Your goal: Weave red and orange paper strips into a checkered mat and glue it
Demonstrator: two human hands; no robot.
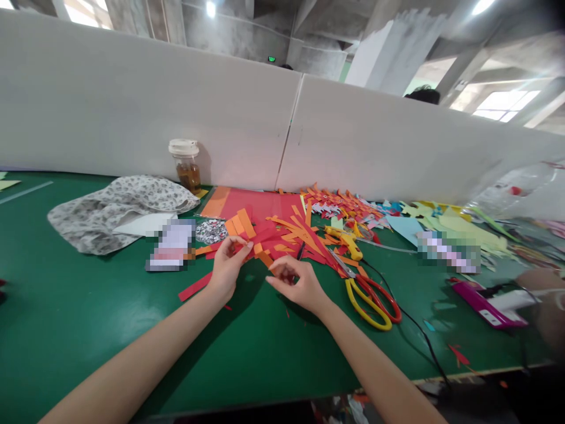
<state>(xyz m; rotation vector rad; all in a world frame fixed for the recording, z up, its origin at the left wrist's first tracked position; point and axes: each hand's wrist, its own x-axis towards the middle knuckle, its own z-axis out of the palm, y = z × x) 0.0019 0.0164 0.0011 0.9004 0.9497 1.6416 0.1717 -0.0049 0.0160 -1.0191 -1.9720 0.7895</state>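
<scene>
A: Where are our hands, & what's in them?

B: Both are above the green table (256, 359), approx. ctr of view. Our L hand (226, 268) has thumb & forefinger pressed together on what looks like a red paper strip (249, 238), at the near edge of an orange & red paper pile (289, 228). Our R hand (304, 285) is curled nearby, thumb & forefinger tips slightly apart; can't tell if anything's tucked inside.

A: What else is close?

B: Scissors (350, 274) w/ red & yellow handles, right of our R hand, plus what looks like a yellow glue gun (352, 245) just beyond.

A: How do we handle the strip well?

B: Thin paper prob. creases easily, so we'd best pinch lightly, near one end, & steady the other end w/ our R fingers. We should also lift it clear of the pile, so no loose bits drag along.
</scene>
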